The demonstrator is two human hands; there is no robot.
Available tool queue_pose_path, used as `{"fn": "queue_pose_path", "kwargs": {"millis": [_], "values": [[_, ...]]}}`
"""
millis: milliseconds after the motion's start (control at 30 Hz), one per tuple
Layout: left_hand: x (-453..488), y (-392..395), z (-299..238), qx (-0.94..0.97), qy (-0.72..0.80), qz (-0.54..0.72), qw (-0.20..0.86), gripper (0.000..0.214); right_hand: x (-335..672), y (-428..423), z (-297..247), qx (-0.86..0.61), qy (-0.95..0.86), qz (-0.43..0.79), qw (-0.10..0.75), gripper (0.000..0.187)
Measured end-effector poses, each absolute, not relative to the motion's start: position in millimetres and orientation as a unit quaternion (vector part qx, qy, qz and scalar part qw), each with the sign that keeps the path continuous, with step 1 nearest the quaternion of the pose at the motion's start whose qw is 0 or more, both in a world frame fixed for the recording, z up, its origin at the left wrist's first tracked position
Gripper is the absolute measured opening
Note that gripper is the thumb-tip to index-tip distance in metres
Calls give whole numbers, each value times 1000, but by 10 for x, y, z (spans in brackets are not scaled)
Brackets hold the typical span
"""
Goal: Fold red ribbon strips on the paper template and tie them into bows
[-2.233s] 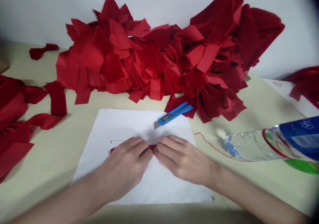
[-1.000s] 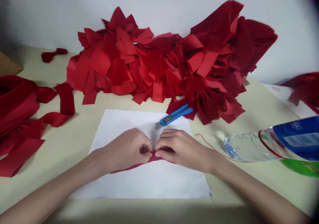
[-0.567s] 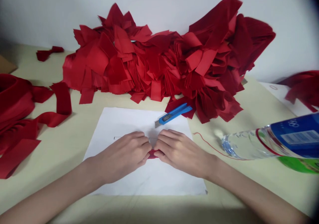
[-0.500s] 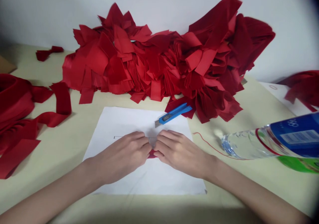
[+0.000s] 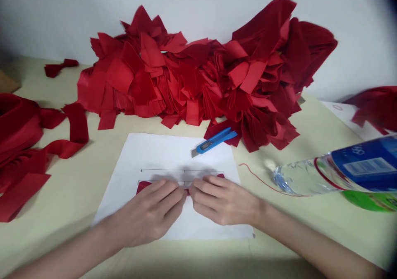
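Red fabric strip lying across a white paper sheet, and it's pressed down at center by the left hand and right hand, both flat and open, no pinch; blue utility knife at twelve o'clock, plastic water bottle at three, pile of red fabric offcuts beyond the knife

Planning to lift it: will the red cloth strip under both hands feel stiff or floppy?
Probably floppy: the red cloth strip under the left hand and right hand looks thin, and the similar loose red strip at the left lies in soft bends. It should feel light for its size and may slide on the smooth white paper sheet.
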State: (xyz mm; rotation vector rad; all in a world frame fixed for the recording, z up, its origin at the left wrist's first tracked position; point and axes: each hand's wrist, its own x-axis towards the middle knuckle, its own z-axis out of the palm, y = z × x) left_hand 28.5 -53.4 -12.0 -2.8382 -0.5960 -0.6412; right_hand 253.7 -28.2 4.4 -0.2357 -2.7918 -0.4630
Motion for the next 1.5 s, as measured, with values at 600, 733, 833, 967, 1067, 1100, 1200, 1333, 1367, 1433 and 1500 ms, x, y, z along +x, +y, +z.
{"fn": "queue_pose_path", "kwargs": {"millis": [600,733,833,967,1067,1100,1200,1333,1367,1433,1500], "values": [[410,-517,-121,-918,-319,-232,-36,18,2472,-291,65,-236,-960,-10,151,19],[437,-475,-107,-901,-341,-260,-65,20,2463,-273,64,-200,-970,-75,120,17],[454,-450,-73,-897,-360,-243,-89,23,2438,-256,72,-158,-971,-148,98,17],[483,-401,45,-887,-398,-196,-125,22,2399,-233,93,-139,-970,-182,78,18],[521,-365,147,-880,-420,-160,-156,24,2377,-234,139,-134,-969,-193,69,16],[535,-356,176,-880,-420,-150,-162,25,2371,-237,163,-133,-969,-197,69,16],[561,-325,245,-882,-414,-144,-174,29,2363,-237,265,-136,-966,-209,60,18],[513,-243,339,-805,-451,-219,-317,23,2447,-189,499,-166,-956,-199,135,16],[486,-216,357,-759,-464,-232,-392,20,2489,-175,568,-189,-944,-195,190,14],[432,-171,365,-648,-463,-235,-557,15,2581,-158,695,-260,-891,-201,312,20],[394,-149,321,-553,-425,-233,-677,17,2649,-162,776,-315,-847,-196,381,25]]}}
